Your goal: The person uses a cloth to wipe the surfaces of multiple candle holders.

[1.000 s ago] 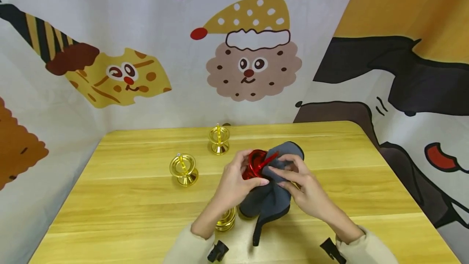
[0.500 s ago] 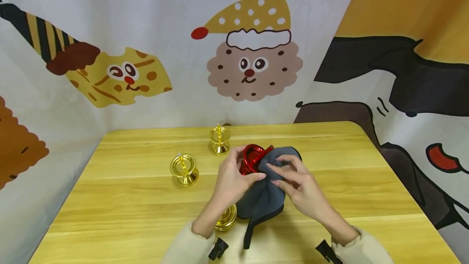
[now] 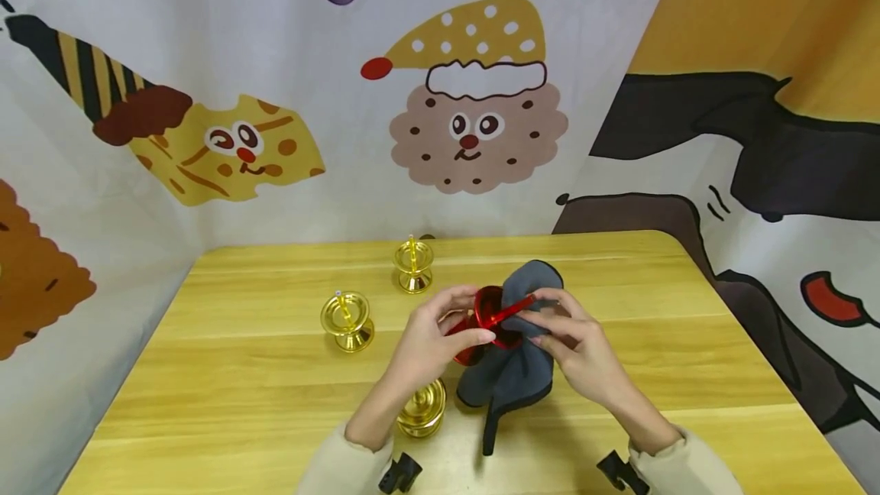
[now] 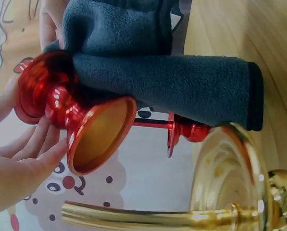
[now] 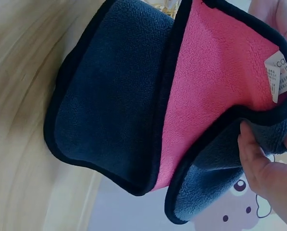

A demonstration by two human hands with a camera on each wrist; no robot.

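Observation:
My left hand (image 3: 433, 342) grips a shiny red candle holder (image 3: 486, 313), which tilts to the right so its slim red stick points up and right. In the left wrist view, its hollow base (image 4: 102, 137) faces the camera, with fingers around the waist. My right hand (image 3: 576, 341) pinches a grey-blue cloth (image 3: 519, 376) against the cup and stick. In the right wrist view, the cloth's pink side (image 5: 213, 62), black edging and white label (image 5: 279, 74) show. The cloth hides part of the holder and hangs down below my hands.
Three gold candle holders stand on the wooden table (image 3: 241, 396): one at the back (image 3: 414, 270), one at left (image 3: 347, 319), one close by my left forearm (image 3: 422, 407). A second red holder (image 4: 193, 130) shows behind the cloth in the left wrist view. A patterned curtain (image 3: 330, 205) hangs behind.
The cloth covered most of the red stick half a second ago; now the stick lies bare across it. The red holder has shifted right and down and tilted, showing its base.

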